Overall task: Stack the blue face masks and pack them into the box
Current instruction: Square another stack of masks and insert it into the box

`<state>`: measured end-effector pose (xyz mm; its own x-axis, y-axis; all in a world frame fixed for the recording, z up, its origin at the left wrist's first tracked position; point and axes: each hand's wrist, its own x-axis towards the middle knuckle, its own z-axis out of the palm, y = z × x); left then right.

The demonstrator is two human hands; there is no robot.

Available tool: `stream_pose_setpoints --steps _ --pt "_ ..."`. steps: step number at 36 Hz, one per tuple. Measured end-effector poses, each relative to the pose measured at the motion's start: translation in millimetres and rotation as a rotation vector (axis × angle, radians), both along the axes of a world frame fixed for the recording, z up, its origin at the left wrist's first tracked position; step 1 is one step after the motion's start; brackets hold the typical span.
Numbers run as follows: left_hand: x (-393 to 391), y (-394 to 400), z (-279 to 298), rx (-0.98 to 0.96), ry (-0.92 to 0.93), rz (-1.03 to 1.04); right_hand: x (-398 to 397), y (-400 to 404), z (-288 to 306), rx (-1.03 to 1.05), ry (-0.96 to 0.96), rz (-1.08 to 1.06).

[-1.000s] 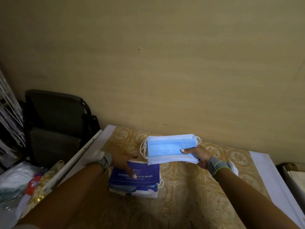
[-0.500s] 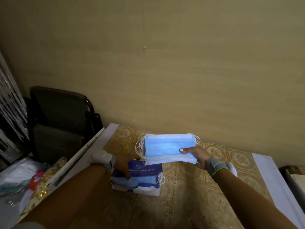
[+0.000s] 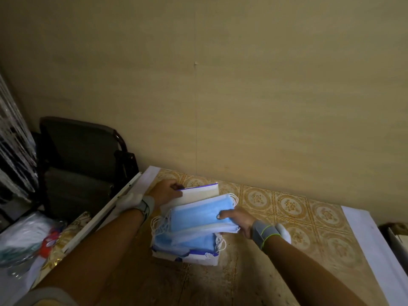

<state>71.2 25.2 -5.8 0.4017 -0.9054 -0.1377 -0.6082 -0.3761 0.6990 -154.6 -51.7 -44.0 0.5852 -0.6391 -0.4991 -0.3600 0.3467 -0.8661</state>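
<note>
A dark chair (image 3: 77, 164) is seen at the left of the frame, beside the patterned table (image 3: 287, 208). Just left of centre, the lid (image 3: 198, 194) of the box (image 3: 187, 257) is gripped and held raised by the left hand (image 3: 165, 192). Blue masks (image 3: 187, 241) are already lying in the box. Right of centre, a stack of blue face masks (image 3: 198, 215) is pinched at its right end by the right hand (image 3: 238, 221), directly over the box.

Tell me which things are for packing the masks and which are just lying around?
For the job:
stack of blue masks in right hand
box
box lid, held by left hand

Just lying around:
black chair
plastic bags
</note>
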Motion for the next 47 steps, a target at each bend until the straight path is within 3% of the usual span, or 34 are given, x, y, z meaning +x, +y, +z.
stream_pose_setpoints --steps 7,10,14,18,22,25,27,30,35,42,47 --pt "3.3 -1.6 -3.8 -0.101 -0.065 -0.047 27.9 28.5 -15.6 0.051 0.042 -0.046" --pt "7.1 1.6 -3.9 -0.199 -0.405 -0.099 34.1 27.3 -32.7 -0.117 0.151 -0.027" --pt "15.3 2.7 -10.2 -0.329 -0.937 -0.401 37.8 24.3 -46.0 -0.321 0.280 0.072" --pt "9.7 2.6 -11.7 -0.299 -1.175 -0.720 44.8 43.9 -32.9 -0.512 0.289 0.073" --pt "6.6 7.7 -26.4 -0.272 -0.928 -0.849 44.4 48.9 -37.9 -0.627 0.334 0.146" --pt "-3.6 7.9 -31.8 0.122 -0.734 -0.785 44.8 48.8 -37.2 -0.767 0.411 0.220" --pt "-6.8 7.5 -36.8 0.311 -0.733 -0.801 45.9 49.7 -38.8 -0.837 0.469 0.264" --pt "-7.4 9.8 -42.6 0.348 -0.762 -0.837 45.5 52.3 -37.2 -0.960 0.536 0.326" --pt "-10.7 14.0 -46.9 0.351 -0.798 -0.834 39.5 55.1 -33.2 -1.411 0.473 0.311" --pt "-8.9 20.7 -55.3 0.372 -0.738 -0.785 33.4 40.5 -47.6 -1.320 0.623 0.718" --pt "-13.6 25.8 -57.3 0.419 -0.727 -0.794 30.5 31.4 -62.3 -1.214 0.712 0.797"
